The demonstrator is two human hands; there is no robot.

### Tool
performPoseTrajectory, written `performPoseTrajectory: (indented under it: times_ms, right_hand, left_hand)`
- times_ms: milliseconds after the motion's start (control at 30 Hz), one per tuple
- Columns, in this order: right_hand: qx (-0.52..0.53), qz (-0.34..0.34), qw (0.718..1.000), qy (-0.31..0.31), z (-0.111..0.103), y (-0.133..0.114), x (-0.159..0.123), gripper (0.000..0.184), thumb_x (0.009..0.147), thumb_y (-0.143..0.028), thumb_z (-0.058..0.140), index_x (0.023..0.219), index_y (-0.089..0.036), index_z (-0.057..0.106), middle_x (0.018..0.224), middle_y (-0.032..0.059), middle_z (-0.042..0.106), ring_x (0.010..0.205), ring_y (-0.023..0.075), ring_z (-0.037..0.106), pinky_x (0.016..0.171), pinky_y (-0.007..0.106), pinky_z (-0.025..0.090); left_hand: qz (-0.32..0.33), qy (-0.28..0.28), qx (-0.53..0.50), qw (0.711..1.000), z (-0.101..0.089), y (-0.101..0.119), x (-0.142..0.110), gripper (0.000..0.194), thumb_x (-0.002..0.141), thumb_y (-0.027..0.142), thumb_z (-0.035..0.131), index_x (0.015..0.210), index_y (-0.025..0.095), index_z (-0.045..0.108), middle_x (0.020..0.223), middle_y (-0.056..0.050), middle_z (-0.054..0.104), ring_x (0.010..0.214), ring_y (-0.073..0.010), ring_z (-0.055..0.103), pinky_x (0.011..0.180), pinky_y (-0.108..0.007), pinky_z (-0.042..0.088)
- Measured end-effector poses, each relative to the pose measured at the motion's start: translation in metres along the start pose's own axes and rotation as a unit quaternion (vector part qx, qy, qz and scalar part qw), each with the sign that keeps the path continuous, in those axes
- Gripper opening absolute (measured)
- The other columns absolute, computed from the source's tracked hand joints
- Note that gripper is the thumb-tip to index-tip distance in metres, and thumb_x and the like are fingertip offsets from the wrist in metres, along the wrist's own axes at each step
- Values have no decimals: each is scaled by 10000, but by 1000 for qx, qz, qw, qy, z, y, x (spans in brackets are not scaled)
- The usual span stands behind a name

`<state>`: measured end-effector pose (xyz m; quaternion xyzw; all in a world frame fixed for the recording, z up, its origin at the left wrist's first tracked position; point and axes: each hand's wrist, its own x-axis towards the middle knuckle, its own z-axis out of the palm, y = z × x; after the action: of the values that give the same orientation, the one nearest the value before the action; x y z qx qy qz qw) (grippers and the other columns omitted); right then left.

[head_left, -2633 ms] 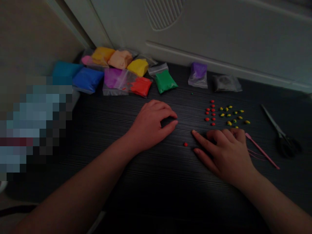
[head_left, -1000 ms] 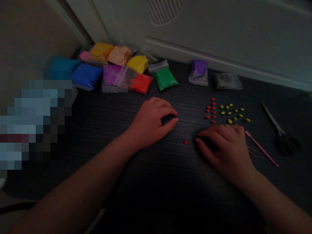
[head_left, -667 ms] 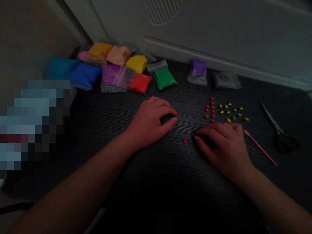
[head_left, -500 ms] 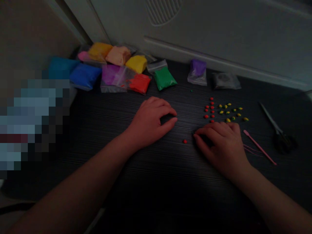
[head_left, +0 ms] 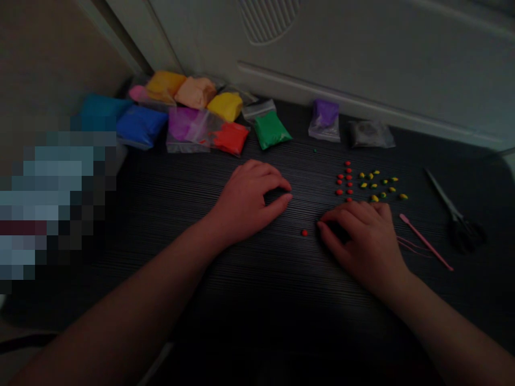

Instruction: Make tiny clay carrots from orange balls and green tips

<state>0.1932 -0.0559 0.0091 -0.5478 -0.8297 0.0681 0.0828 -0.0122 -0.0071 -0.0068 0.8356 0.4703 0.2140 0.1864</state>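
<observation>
On the dark table, my left hand (head_left: pixel 255 195) rests with a gap between thumb and fingertips, and nothing shows in it. My right hand (head_left: pixel 360 233) lies to its right, thumb and forefinger tips brought together; whether something small sits between them I cannot make out. Just left of those fingertips is a small red ball (head_left: pixel 304 232), apart from the hand. Beyond the right hand lie several small red pieces (head_left: pixel 348 177) in rows. Beside them are several yellow-and-green pieces (head_left: pixel 374 186). A tiny green bit (head_left: pixel 315 150) lies farther back.
A pink modelling tool (head_left: pixel 426 242) and thin pink strands (head_left: pixel 412 245) lie right of my right hand, with scissors (head_left: pixel 454 212) beyond. Bags of coloured clay line the back, among them red (head_left: pixel 231 138), green (head_left: pixel 271 130), purple (head_left: pixel 325 113) and blue (head_left: pixel 140 126).
The view has shifted very slightly, so things on the right appear a little farther left. Both hands keep the same pose, and the red ball stays beside the right fingertips.
</observation>
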Motion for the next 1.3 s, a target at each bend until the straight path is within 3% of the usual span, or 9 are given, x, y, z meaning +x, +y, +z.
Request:
performPoseTrajectory:
  times_ms: [400,600,733,933,1200,1300]
  right_hand:
    - [-11,13,1000,4,0,1,-1,137,791,-309,490,774,-206,579,769,3,587,748,165,505,721,331,243]
    - [7,17,1000,20,-4,1,-3,136,778,-318,508,804,-203,575,786,8,586,761,175,499,731,339,257]
    - [19,-12,999,27,-6,-3,-7,153,789,-305,498,882,-211,575,819,8,588,766,168,493,740,349,261]
    - [-23,-76,997,-23,-1,-16,-9,251,844,-338,427,1058,-266,535,924,-5,596,791,176,473,732,380,237]
    - [37,-73,997,15,2,-14,-11,118,818,-320,495,840,-222,558,861,-26,611,771,149,502,746,368,258]
    - [73,-70,994,43,1,-13,-11,74,805,-275,521,845,-216,538,858,-30,613,770,133,515,755,358,271]
  left_hand:
    - [30,-26,-37,999,-7,-4,-1,239,739,242,523,960,198,602,952,-30,577,953,-170,476,862,-327,359]
    - [31,-29,-27,999,-4,-7,0,211,752,296,535,921,207,624,934,-20,581,930,-174,480,842,-337,353]
    - [25,-26,-6,999,0,-7,1,177,772,287,515,876,217,639,908,-9,596,910,-175,484,816,-343,348]
    - [25,-24,-5,999,-1,-6,1,203,804,277,466,908,204,624,914,-11,617,922,-175,488,811,-338,348]
    - [12,-10,-17,1000,-2,-4,1,158,778,278,501,856,188,606,883,-10,618,897,-169,500,798,-325,360]
    - [-2,-4,-20,1000,-2,-4,1,110,744,245,543,819,183,595,843,-1,609,856,-160,509,770,-307,371]
